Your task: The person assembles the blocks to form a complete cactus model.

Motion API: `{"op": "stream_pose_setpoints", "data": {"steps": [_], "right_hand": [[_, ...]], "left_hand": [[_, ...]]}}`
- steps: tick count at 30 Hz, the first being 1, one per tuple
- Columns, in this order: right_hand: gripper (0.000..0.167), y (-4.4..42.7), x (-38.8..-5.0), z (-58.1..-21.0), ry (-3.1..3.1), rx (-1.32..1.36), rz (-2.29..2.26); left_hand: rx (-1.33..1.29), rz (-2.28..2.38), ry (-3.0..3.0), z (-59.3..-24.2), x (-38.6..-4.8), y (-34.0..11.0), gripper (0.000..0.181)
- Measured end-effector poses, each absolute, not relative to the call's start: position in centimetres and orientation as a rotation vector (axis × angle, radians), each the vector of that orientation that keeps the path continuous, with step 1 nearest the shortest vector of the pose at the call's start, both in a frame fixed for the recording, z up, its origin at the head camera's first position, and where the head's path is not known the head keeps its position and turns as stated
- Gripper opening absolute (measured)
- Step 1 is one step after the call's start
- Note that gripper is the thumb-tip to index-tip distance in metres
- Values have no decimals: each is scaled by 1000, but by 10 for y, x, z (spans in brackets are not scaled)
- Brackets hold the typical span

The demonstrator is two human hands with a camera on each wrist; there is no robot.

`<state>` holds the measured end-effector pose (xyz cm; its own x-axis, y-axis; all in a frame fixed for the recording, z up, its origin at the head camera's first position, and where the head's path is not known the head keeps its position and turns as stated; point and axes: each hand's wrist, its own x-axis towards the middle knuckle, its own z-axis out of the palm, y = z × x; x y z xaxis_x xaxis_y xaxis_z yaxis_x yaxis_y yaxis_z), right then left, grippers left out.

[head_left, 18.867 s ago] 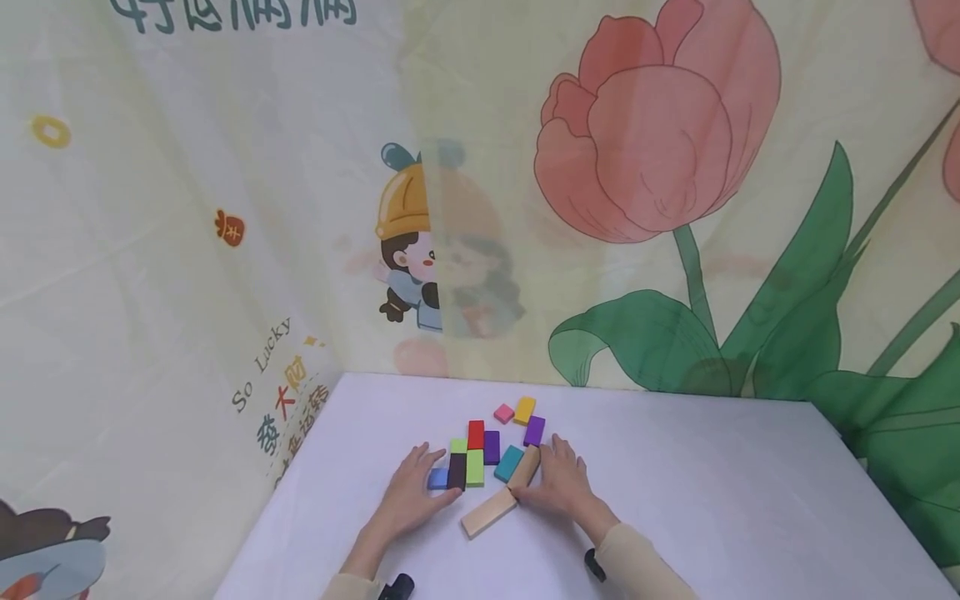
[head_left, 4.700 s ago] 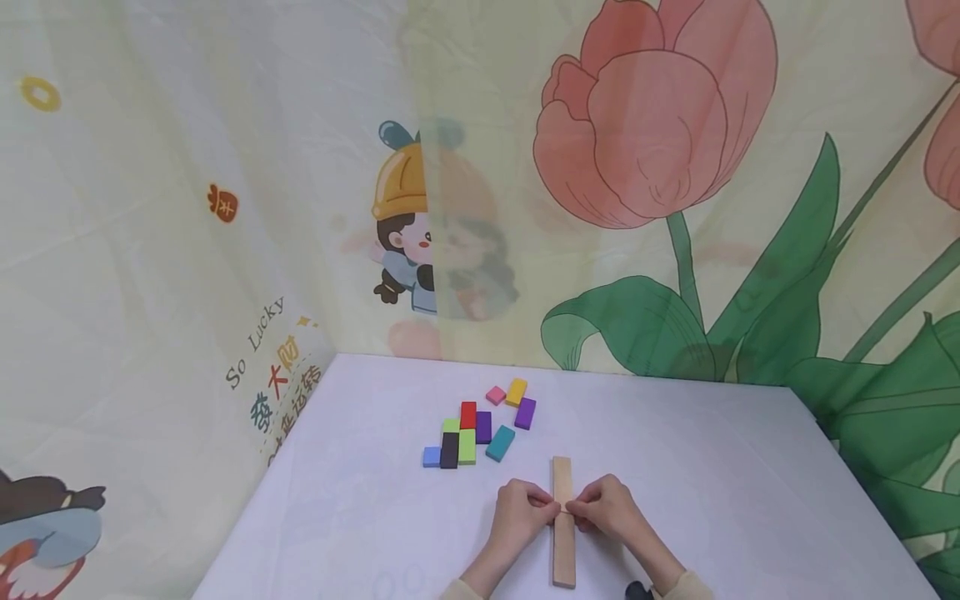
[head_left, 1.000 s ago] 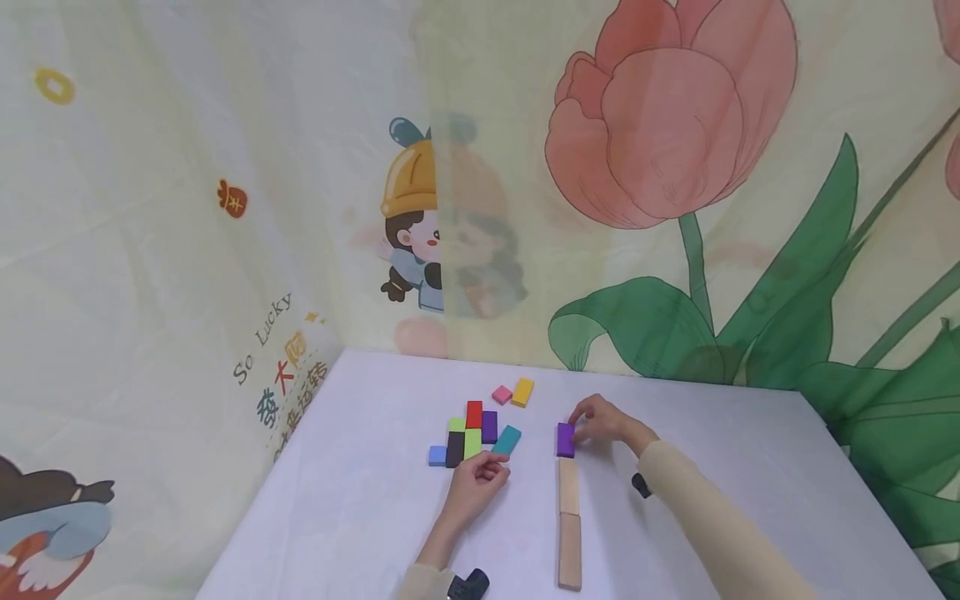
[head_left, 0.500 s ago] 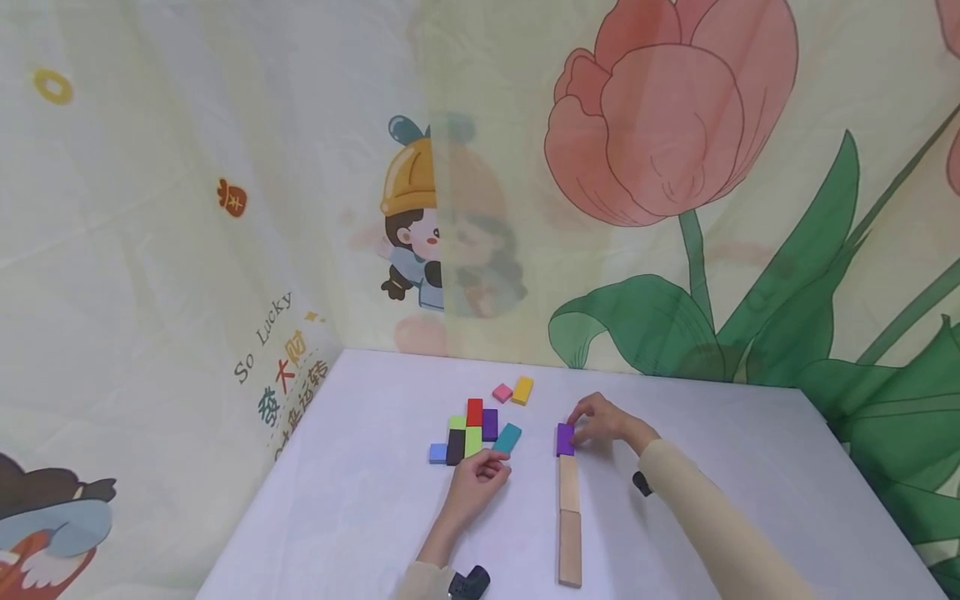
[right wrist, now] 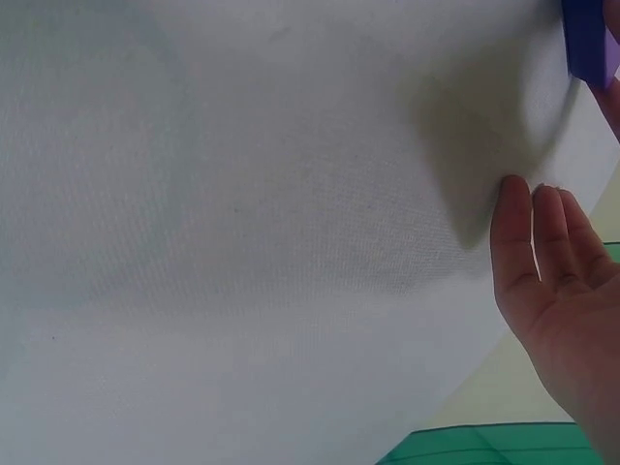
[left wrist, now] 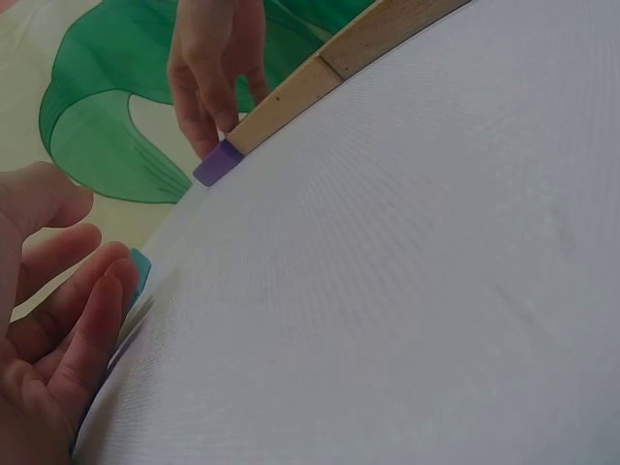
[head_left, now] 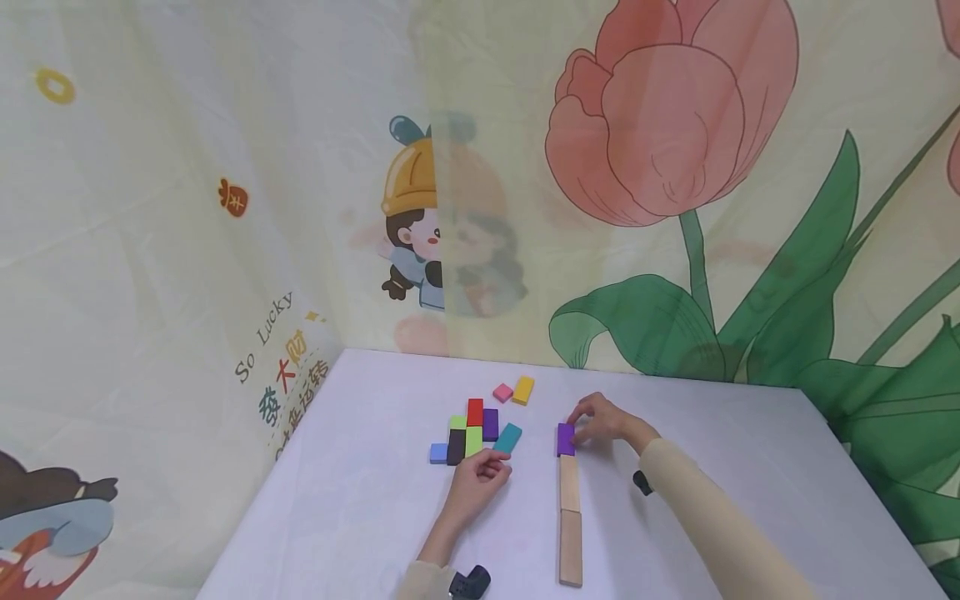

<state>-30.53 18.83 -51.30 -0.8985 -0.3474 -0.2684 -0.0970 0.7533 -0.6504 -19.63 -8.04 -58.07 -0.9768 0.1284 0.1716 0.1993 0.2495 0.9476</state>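
Observation:
My right hand [head_left: 602, 419] pinches a purple block [head_left: 566, 439] at the far end of a straight row. Two plain wooden blocks, the far one [head_left: 569, 483] and the near one [head_left: 571, 548], continue that row toward me, end to end. The purple block meets the far wooden one. In the right wrist view the purple block [right wrist: 585, 39] shows at the top right corner, the other fingers spread loosely below. My left hand [head_left: 477, 483] hovers with loosely curled fingers and holds nothing. Just beyond its fingertips lies a teal block [head_left: 508, 437], partly hidden.
Left of the teal block sits a cluster: red [head_left: 476, 412], second purple [head_left: 491, 425], light green [head_left: 473, 441], black [head_left: 456, 447] and blue [head_left: 438, 453] blocks. Farther back lie a pink block [head_left: 502, 392] and a yellow block [head_left: 523, 391]. A printed curtain [head_left: 637, 275] hangs behind the white table [head_left: 322, 500].
The wooden blocks went from beside the teal block into a straight row. My right hand brought a purple block from the back; its small gap to the row closed. My left hand withdrew leftward.

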Motion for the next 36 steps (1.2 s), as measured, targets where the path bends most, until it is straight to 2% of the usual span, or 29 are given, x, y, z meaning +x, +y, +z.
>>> {"op": "stream_pose_setpoints", "data": {"steps": [21, 26, 36], "right_hand": [[27, 187, -309, -512, 2608, -378, -904], [37, 164, -316, -503, 2714, -327, -919], [50, 113, -344, -496, 2803, -390, -747]], "left_hand": [[-297, -1872, -2450, -577, -194, -80, 22], [-267, -1866, -2467, -571, -193, -79, 21], [-299, -1878, -2443, -575, -194, -79, 21]]}}
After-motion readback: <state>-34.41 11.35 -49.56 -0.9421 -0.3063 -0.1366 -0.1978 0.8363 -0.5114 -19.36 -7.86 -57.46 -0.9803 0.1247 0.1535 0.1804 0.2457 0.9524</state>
